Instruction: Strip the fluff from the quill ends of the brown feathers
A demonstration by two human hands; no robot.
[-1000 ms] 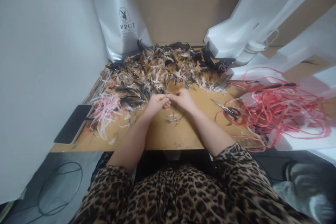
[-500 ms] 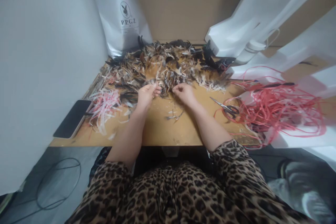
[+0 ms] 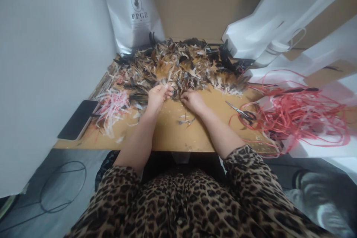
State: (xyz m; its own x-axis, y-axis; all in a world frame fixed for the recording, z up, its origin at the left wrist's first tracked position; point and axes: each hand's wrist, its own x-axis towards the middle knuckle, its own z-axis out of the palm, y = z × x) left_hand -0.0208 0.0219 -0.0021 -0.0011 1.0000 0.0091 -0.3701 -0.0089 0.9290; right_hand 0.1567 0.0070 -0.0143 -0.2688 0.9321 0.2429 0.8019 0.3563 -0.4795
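A wide heap of brown, black and whitish feathers (image 3: 178,59) lies across the back of the wooden table (image 3: 178,137). At its front edge my left hand (image 3: 158,96) is closed in a pinch, thumb against fingers, with feathers at the fingertips. My right hand (image 3: 193,100) sits a little to the right, fingers pinched together low among the feathers. What exactly it pinches is hidden. Between and just below the hands, a few loose feather bits (image 3: 186,120) lie on the wood.
Left of the heap are pink and white strips (image 3: 113,109) and a phone (image 3: 78,119) at the table's edge. On the right lie scissors (image 3: 242,112) beside a tangle of red ribbon (image 3: 304,119). A silver bag (image 3: 136,18) stands behind, near a white bottle (image 3: 275,50).
The view has shifted slightly. My right hand has moved a little left, closer to my left hand, which stays pinched at the front of the feathers.
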